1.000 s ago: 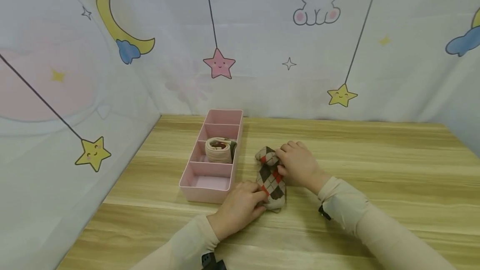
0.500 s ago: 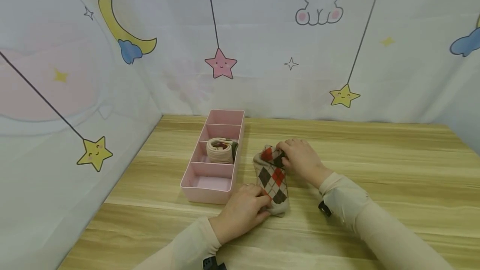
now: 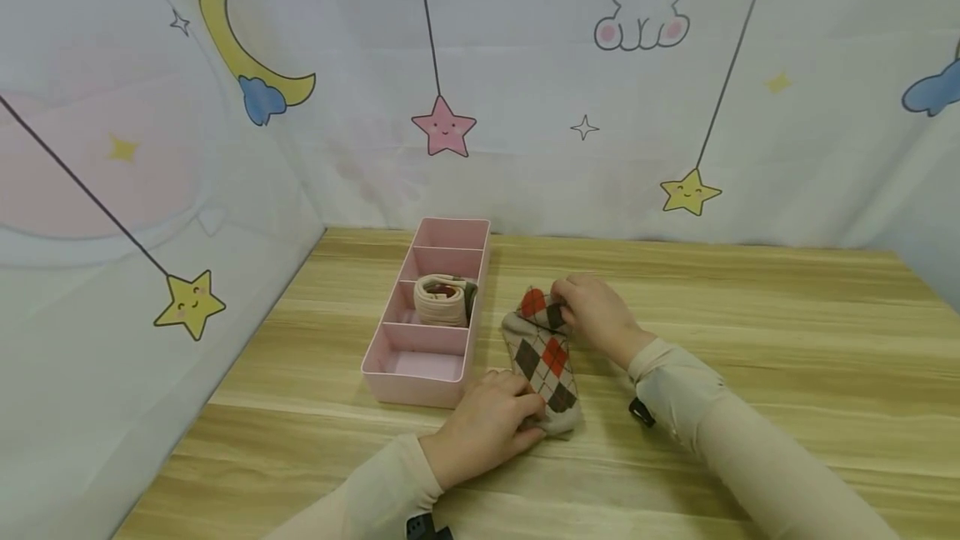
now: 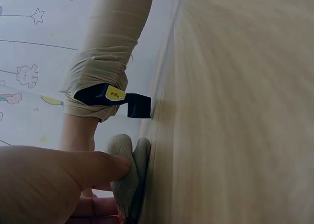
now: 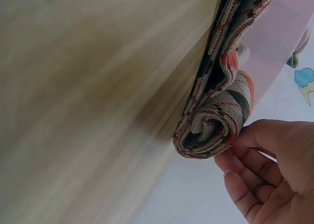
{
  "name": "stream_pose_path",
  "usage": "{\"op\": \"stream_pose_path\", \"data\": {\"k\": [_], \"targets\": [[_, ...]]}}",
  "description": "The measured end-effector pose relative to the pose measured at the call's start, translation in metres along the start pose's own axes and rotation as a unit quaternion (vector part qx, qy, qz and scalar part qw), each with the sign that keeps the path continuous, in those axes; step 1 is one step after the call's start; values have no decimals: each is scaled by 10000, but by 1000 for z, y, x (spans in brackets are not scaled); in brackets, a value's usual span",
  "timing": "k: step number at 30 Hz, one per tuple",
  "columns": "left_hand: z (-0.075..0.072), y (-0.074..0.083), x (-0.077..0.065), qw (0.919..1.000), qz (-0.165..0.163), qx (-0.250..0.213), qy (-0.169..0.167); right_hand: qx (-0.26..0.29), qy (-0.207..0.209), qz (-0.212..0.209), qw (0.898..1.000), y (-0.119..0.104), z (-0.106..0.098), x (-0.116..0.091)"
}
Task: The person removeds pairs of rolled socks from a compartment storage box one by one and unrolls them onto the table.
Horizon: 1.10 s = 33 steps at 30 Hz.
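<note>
Apparently, the step in hand is the rolling of the argyle socks (image 3: pixel 543 357), which lie on the wooden table (image 3: pixel 780 323) between the two sets of fingers. The far end is pinched between thumb and fingertips by the right hand (image 3: pixel 600 315); in the right wrist view the rolled end (image 5: pixel 233 103) is seen right against those fingertips, loosely coiled, with a hollow at its centre. The near end is held by the left hand (image 3: pixel 487 423), its thumb laid against the fabric. The pink box (image 3: pixel 412 392) stands just beside the left fingers, on their left and ahead, and a rolled bundle (image 3: pixel 438 304) is contained in its second compartment from the near end.

For a neat result, the coil should probably be tightened under the right fingertips before another turn is made, since slack at the core seems likely to be carried outward. A light counter-pull is best supplied through the left fingers, so that the layers between are flattened; a small buckle is shown just beside the roll. Both edges should be lined up as the roll is brought toward the left fingertips, lest a cone be formed.
</note>
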<state>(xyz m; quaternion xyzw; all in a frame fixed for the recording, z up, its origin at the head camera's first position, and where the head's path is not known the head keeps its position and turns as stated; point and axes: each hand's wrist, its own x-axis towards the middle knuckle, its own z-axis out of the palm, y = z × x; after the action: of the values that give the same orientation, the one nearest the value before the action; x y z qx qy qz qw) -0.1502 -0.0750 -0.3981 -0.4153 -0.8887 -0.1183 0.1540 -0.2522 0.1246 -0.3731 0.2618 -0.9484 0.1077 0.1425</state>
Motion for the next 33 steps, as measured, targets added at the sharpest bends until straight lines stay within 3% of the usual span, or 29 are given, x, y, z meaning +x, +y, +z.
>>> {"op": "stream_pose_path", "data": {"k": [15,33], "targets": [[-1,0,0,9999,-22,9,-119,-241,-714,-129,9971,-3,-1,0],[0,0,-1,9998,-44,-91,-174,-970,-941,-162,9907,-7,3,3]]}}
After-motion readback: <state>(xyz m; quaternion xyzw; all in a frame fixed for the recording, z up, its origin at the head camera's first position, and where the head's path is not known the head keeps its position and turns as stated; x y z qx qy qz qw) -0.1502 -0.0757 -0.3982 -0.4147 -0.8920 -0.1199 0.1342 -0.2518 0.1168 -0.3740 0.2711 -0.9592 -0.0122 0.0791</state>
